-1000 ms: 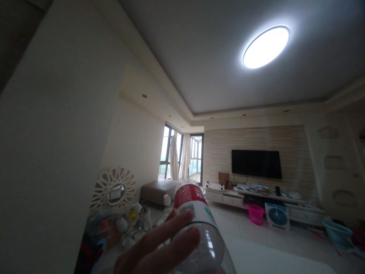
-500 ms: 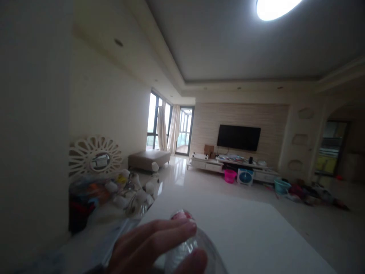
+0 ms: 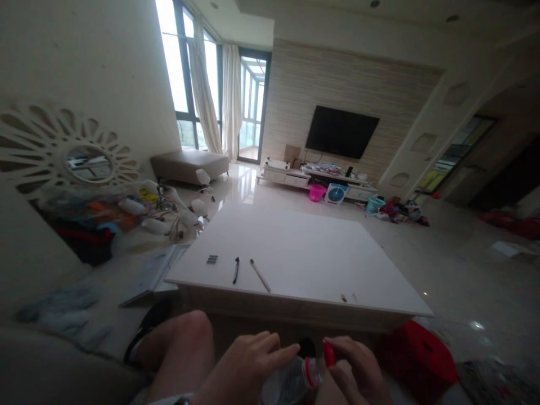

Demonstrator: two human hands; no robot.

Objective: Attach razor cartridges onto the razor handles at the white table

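My left hand point(image 3: 247, 368) is wrapped round a clear plastic bottle point(image 3: 289, 385) at the bottom of the head view. A red ring circles the bottle's neck, and its open mouth points right. Between the fingertips of my right hand point(image 3: 358, 365) is a red bottle cap point(image 3: 329, 354), off the bottle and just beside its mouth. Both hands are low over my lap, in front of the white table point(image 3: 304, 247). How full the bottle is cannot be made out.
On the table lie several small grey bars point(image 3: 212, 259), a short black tool point(image 3: 236, 270), a thin stick point(image 3: 260, 275) and a small brown piece point(image 3: 343, 298). A red stool-like object point(image 3: 417, 360) stands at right. Beyond are a bench point(image 3: 189, 166) and a pink basket point(image 3: 316, 193).
The view has tipped down from the ceiling. The bottle, held up close to the camera before, is now low over my lap. My right hand has come into view with the red cap.
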